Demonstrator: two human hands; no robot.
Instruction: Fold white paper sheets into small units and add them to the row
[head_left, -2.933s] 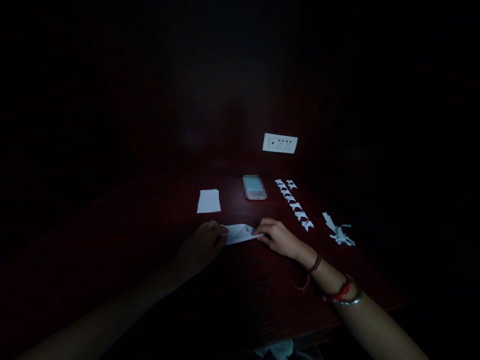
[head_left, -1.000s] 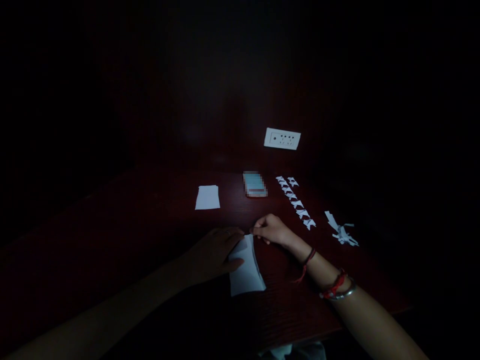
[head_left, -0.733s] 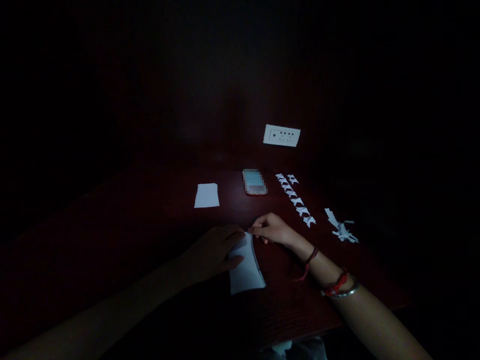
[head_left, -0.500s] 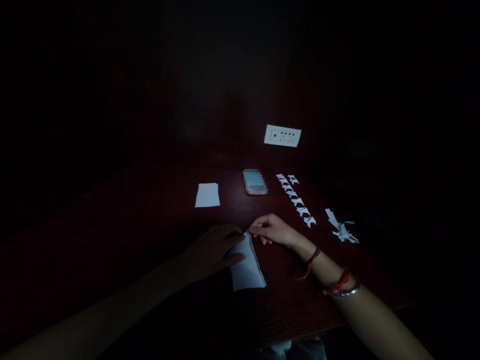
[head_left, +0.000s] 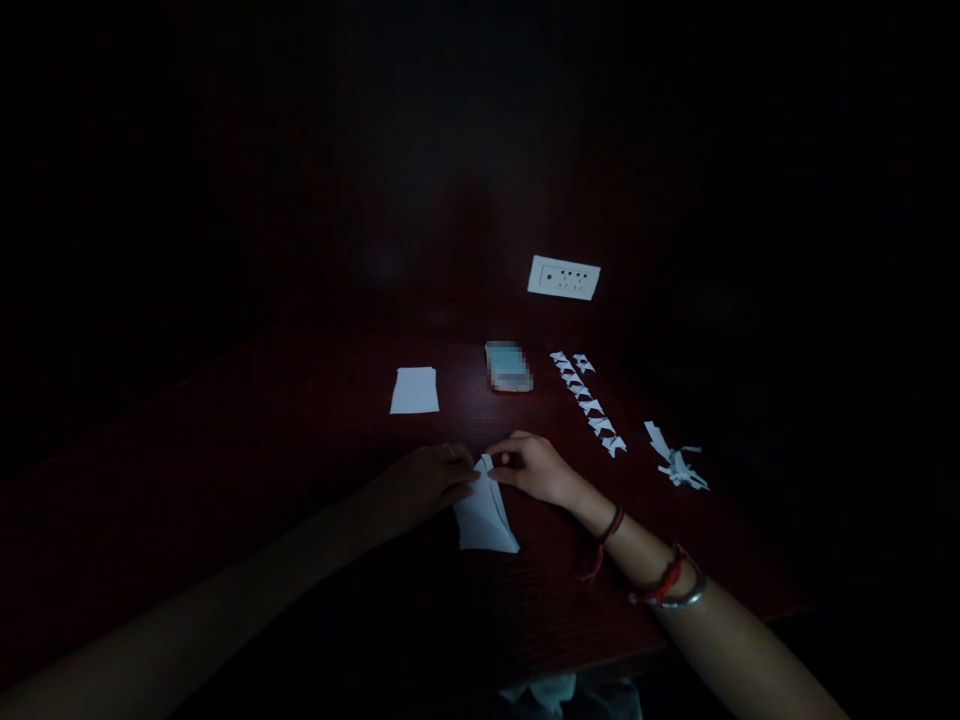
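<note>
A white sheet of paper (head_left: 484,520) lies on the dark red table in front of me, with a fold line along its right side and its top narrowing to a point. My left hand (head_left: 431,480) grips its upper left edge, fingertips on the paper. At the top right edge, my right hand (head_left: 532,467) pinches the paper between thumb and fingers. Red cords and a silver bangle circle my right wrist and forearm. Dim light hides the details of the fold and part of my left hand.
A stack of white paper (head_left: 415,390) rests farther back on the left. Behind my hands lies a blurred-out phone (head_left: 509,366). Several small folded paper pieces (head_left: 589,403) form a row to the right, beside a pile of paper strips (head_left: 679,465). A socket plate (head_left: 564,278) is on the wall.
The paper has shifted slightly up and left, and its top now looks narrower. My right hand has moved left onto its top edge, and my left hand has slid a little left.
</note>
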